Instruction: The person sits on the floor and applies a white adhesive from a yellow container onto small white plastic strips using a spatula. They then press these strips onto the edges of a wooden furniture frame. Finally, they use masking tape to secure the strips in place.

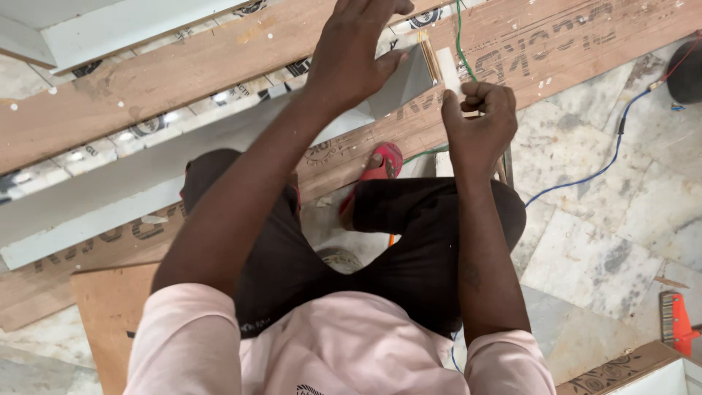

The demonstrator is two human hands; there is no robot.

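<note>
L hand flat on grey laminate strip, fingertips cut off; R hand fist closed round a hidden tool

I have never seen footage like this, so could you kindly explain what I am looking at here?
This is one picture from a camera worn on a person's head, looking down at their own body and bare hands. The person squats on a marble floor in a pink shirt and dark trousers. The left hand presses flat on a long grey-white board, which lies across brown plywood planks. The right hand is closed in a fist around a thin tool, too hidden to name, at the board's end. A blue wire, a green wire and an orange-handled brush lie nearby.
</note>
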